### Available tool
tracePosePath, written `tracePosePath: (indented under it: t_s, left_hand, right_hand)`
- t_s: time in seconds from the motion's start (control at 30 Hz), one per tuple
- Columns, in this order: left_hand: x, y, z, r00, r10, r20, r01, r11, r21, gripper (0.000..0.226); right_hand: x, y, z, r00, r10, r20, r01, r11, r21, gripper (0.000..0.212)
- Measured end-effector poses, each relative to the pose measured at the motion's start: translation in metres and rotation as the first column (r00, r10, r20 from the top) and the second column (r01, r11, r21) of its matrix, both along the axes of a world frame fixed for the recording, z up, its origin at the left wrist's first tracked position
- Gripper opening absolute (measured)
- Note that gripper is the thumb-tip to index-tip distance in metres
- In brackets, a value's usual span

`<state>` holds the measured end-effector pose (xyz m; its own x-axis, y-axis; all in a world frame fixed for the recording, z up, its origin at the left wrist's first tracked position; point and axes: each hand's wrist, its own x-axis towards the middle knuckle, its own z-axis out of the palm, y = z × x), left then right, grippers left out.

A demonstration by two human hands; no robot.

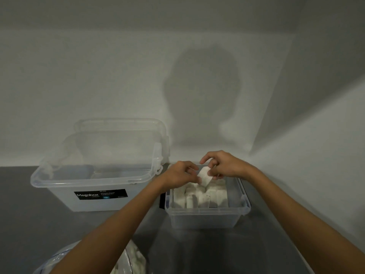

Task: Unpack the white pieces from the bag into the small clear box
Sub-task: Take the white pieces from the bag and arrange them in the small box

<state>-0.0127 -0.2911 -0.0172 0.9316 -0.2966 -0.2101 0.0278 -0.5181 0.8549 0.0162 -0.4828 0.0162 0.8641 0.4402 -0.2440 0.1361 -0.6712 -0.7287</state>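
bag (126,260) cut off below, label text (113,194) illegible

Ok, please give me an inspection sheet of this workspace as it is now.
Surface: dark grey, matte.
Job's things: small clear box, open, holds rows of white pieces; bag at near edge, more pieces inside.
Clutter: large clear box, Megabox label, open, clear lid upright behind.
Hands: left hand and right hand both pinch one white piece above the small box.
Cables: nothing seen.
Surroundings: plain wall with the person's shadow.
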Motion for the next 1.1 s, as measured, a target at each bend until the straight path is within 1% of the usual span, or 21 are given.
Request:
tracePosePath:
  t_s: [0.03,0.1,0.13,0.2,0.27,0.33,0.43,0.5,0.57,0.63,0.73,0.83,0.9,0.97,1.03,1.1]
  left_hand:
    - [-0.003,-0.004,0.001,0.999,-0.008,-0.033,0.006,0.999,-0.054,0.039]
    - [-0.007,-0.011,0.002,0.998,-0.004,-0.058,-0.003,0.992,-0.129,0.026]
    - [-0.009,-0.014,0.002,0.998,0.009,-0.07,-0.02,0.987,-0.161,0.019]
    - [-0.011,-0.018,0.002,0.994,0.045,-0.104,-0.068,0.972,-0.226,0.012]
    - [-0.011,-0.018,0.001,0.988,0.08,-0.135,-0.114,0.955,-0.273,0.01]
    - [-0.011,-0.018,0.001,0.98,0.089,-0.177,-0.142,0.939,-0.313,0.008]
    - [-0.011,-0.017,0.001,0.957,0.09,-0.275,-0.199,0.895,-0.398,0.01]
    - [-0.012,-0.017,-0.001,0.952,0.1,-0.29,-0.22,0.881,-0.419,0.011]
    - [-0.013,-0.018,-0.003,0.953,0.111,-0.282,-0.227,0.878,-0.422,0.011]
    - [-0.013,-0.019,-0.006,0.945,0.113,-0.308,-0.246,0.865,-0.438,0.013]
    - [-0.011,-0.02,-0.01,0.913,0.083,-0.398,-0.283,0.832,-0.477,0.016]
    - [-0.011,-0.022,-0.013,0.873,0.033,-0.487,-0.321,0.79,-0.522,0.018]
    - [-0.011,-0.023,-0.015,0.855,0.006,-0.519,-0.319,0.795,-0.516,0.02]
    - [-0.012,-0.023,-0.018,0.838,-0.025,-0.545,-0.302,0.81,-0.502,0.02]
    - [-0.012,-0.024,-0.021,0.818,-0.061,-0.571,-0.298,0.806,-0.512,0.017]
    - [-0.012,-0.025,-0.022,0.811,-0.084,-0.579,-0.289,0.803,-0.521,0.017]
  right_hand:
    - [-0.002,-0.003,0.004,1.0,0.01,-0.022,-0.009,0.999,0.038,0.035]
    - [-0.006,-0.009,0.008,0.999,0.018,-0.051,-0.013,0.995,0.104,0.035]
    - [-0.007,-0.011,0.009,0.998,0.016,-0.059,-0.008,0.991,0.13,0.034]
    - [-0.01,-0.015,0.01,0.998,-0.011,-0.07,0.023,0.985,0.17,0.029]
    - [-0.01,-0.017,0.009,0.996,-0.053,-0.073,0.066,0.98,0.189,0.024]
    - [-0.011,-0.019,0.009,0.993,-0.081,-0.084,0.098,0.972,0.212,0.023]
    - [-0.012,-0.023,0.008,0.987,-0.079,-0.139,0.12,0.941,0.316,0.032]
    - [-0.013,-0.024,0.006,0.982,-0.062,-0.178,0.127,0.918,0.376,0.033]
    - [-0.012,-0.022,0.002,0.973,-0.072,-0.218,0.158,0.897,0.414,0.027]
    - [-0.011,-0.02,-0.002,0.974,-0.09,-0.206,0.171,0.89,0.422,0.027]
    - [-0.009,-0.021,-0.006,0.991,-0.043,-0.13,0.093,0.91,0.404,0.034]
    - [-0.008,-0.022,-0.009,0.995,-0.034,-0.09,0.068,0.91,0.41,0.025]
    - [-0.005,-0.022,-0.012,0.997,-0.044,-0.068,0.068,0.913,0.402,0.019]
    - [-0.003,-0.023,-0.013,0.998,-0.011,-0.059,0.032,0.928,0.371,0.018]
    - [-0.002,-0.022,-0.014,0.997,0.037,-0.07,-0.011,0.939,0.344,0.017]
    - [-0.002,-0.019,-0.017,0.997,0.041,-0.066,-0.017,0.943,0.331,0.015]
